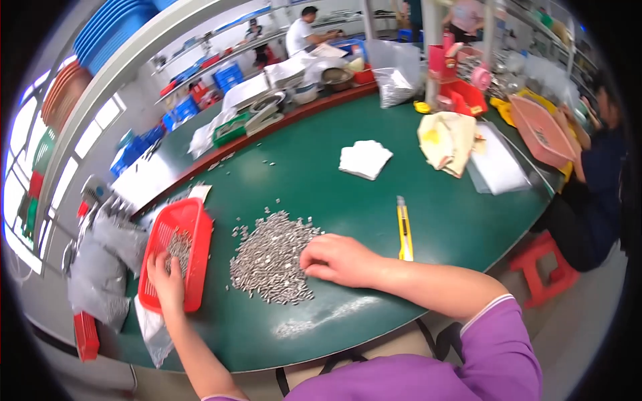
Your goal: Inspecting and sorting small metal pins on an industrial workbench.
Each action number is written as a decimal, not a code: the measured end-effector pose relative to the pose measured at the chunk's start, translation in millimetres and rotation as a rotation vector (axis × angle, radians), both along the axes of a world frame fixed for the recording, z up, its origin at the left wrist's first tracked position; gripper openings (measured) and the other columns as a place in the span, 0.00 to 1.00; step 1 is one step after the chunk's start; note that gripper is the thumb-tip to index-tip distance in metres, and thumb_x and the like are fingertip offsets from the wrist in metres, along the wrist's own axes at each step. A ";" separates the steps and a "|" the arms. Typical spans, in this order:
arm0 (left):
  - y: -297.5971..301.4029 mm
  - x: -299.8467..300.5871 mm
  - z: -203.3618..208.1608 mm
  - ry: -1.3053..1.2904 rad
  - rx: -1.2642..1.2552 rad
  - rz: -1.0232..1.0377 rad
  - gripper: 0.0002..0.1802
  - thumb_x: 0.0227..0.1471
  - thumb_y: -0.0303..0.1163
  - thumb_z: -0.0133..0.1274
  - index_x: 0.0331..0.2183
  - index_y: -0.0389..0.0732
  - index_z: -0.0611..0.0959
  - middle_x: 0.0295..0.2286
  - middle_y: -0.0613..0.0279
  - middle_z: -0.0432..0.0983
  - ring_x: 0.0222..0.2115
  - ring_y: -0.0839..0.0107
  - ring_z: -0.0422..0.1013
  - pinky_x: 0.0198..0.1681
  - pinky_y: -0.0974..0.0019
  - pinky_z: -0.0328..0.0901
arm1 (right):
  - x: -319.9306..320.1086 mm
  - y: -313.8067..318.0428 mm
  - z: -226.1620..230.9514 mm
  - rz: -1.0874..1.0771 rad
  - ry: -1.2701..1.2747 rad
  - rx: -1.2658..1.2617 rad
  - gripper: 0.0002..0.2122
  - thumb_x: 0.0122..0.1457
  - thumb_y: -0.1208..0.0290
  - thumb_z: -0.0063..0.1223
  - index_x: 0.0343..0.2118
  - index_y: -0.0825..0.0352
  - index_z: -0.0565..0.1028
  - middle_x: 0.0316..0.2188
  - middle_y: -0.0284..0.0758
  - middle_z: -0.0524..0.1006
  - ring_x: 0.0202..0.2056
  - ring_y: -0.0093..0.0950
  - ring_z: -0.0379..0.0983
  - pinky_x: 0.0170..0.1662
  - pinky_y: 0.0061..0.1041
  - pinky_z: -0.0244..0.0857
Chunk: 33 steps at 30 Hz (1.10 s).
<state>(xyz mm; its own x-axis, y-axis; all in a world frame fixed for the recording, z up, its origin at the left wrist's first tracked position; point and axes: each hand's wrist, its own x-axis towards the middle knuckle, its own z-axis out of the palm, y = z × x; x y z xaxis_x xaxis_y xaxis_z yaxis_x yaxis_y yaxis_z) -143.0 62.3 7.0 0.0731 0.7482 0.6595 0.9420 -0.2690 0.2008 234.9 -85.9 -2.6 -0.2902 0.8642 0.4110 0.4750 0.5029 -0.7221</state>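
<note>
A heap of small grey metal pieces lies on the green tabletop in front of me. My right hand is at the heap's right edge, its fingers curled in. Whatever is under or inside those fingers is hidden. To the left stands a red plastic basket with slotted walls. Similar small metal pieces are scattered inside it. My left hand reaches over the basket's near part, fingers apart, with nothing visible in them.
A yellow utility knife lies right of the heap, with white cloths farther back. Gloves and plastic sheets lie at the right. Grey bags crowd the left edge. A person sits at the right with a pink basket.
</note>
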 end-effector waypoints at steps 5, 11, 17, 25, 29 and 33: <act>-18.7 53.2 28.9 -0.082 0.290 -0.093 0.11 0.51 0.30 0.49 0.38 0.37 0.76 0.44 0.49 0.68 0.48 0.54 0.62 0.53 0.55 0.54 | 7.7 0.3 -3.7 -0.021 -0.012 0.085 0.04 0.50 0.71 0.53 0.29 0.62 0.71 0.31 0.33 0.72 0.38 0.34 0.68 0.42 0.33 0.62; -109.0 150.7 29.4 -0.237 -0.134 -0.744 0.09 0.41 0.21 0.54 0.30 0.36 0.75 0.32 0.56 0.70 0.38 0.61 0.67 0.45 0.63 0.60 | 7.2 0.3 -3.5 0.005 -0.003 0.270 0.05 0.50 0.70 0.54 0.29 0.62 0.70 0.29 0.33 0.71 0.36 0.34 0.68 0.41 0.32 0.62; -150.3 179.8 0.3 -0.747 -0.875 -0.779 0.08 0.51 0.23 0.52 0.34 0.36 0.71 0.30 0.64 0.72 0.29 0.78 0.70 0.33 0.76 0.65 | 0.7 -11.7 3.3 0.127 0.011 0.486 0.07 0.49 0.70 0.55 0.30 0.62 0.70 0.30 0.31 0.71 0.34 0.33 0.68 0.37 0.31 0.64; -162.6 173.7 0.7 -0.942 -1.016 -0.744 0.05 0.51 0.20 0.50 0.33 0.35 0.72 0.30 0.61 0.73 0.30 0.76 0.71 0.33 0.74 0.68 | -1.0 -12.0 0.3 0.202 -0.087 0.508 0.08 0.48 0.70 0.55 0.30 0.63 0.70 0.31 0.32 0.70 0.35 0.33 0.68 0.37 0.32 0.64; -178.1 172.8 -11.2 -0.789 -0.773 -0.670 0.06 0.48 0.21 0.54 0.30 0.35 0.73 0.27 0.65 0.72 0.28 0.79 0.69 0.31 0.76 0.64 | 1.2 -13.8 6.6 0.322 -0.139 0.422 0.10 0.45 0.72 0.56 0.33 0.63 0.71 0.33 0.33 0.70 0.39 0.34 0.68 0.40 0.33 0.65; -195.2 185.8 -8.4 -0.350 -0.519 -0.709 0.07 0.41 0.20 0.56 0.25 0.38 0.74 0.24 0.59 0.70 0.25 0.66 0.68 0.29 0.68 0.64 | 16.6 -14.2 26.2 0.073 -0.204 0.361 0.12 0.47 0.72 0.55 0.37 0.62 0.71 0.36 0.35 0.71 0.41 0.35 0.68 0.42 0.34 0.65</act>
<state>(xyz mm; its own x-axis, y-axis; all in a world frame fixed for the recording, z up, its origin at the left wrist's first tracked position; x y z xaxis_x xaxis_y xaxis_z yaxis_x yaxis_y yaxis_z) 42.8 -132.8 -1.4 0.4842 0.8116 0.3269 0.4571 -0.5531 0.6965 251.6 -100.0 23.6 -0.4526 0.6496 0.6109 0.5438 0.7440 -0.3883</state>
